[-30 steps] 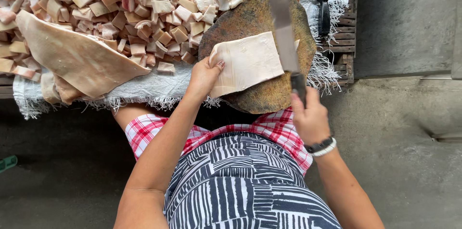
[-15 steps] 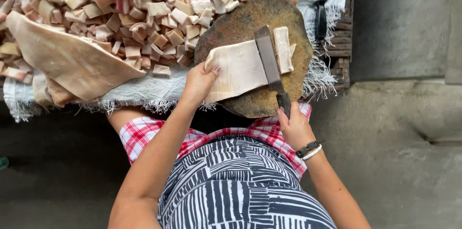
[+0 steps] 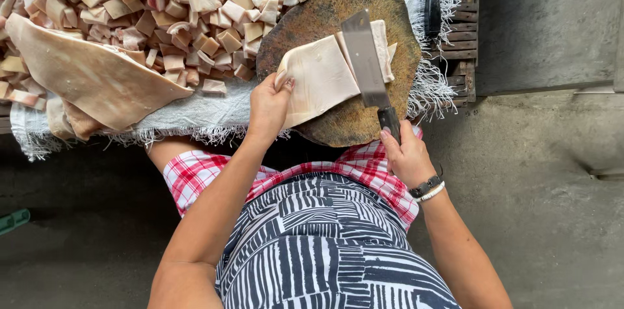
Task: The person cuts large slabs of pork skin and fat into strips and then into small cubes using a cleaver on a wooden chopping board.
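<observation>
1. Left hand (image 3: 268, 104) pins the pale slab (image 3: 318, 78) at the round chopping block's (image 3: 338, 124) centre.
2. Right hand (image 3: 406, 156) grips the cleaver (image 3: 365, 59), its blade lying at 3 o'clock of the fingers.
3. Risk: the greasy slab slipping could draw the fingers under the edge.

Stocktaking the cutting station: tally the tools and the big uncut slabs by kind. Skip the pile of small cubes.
Cleavers: 1, the cleaver in the right hand
Spare knives: 1, the black-handled knife
Round chopping blocks: 1, the chopping block
Large slabs: 2, the slab on the block under the left hand, and the slab on the cloth
Total: 5
</observation>
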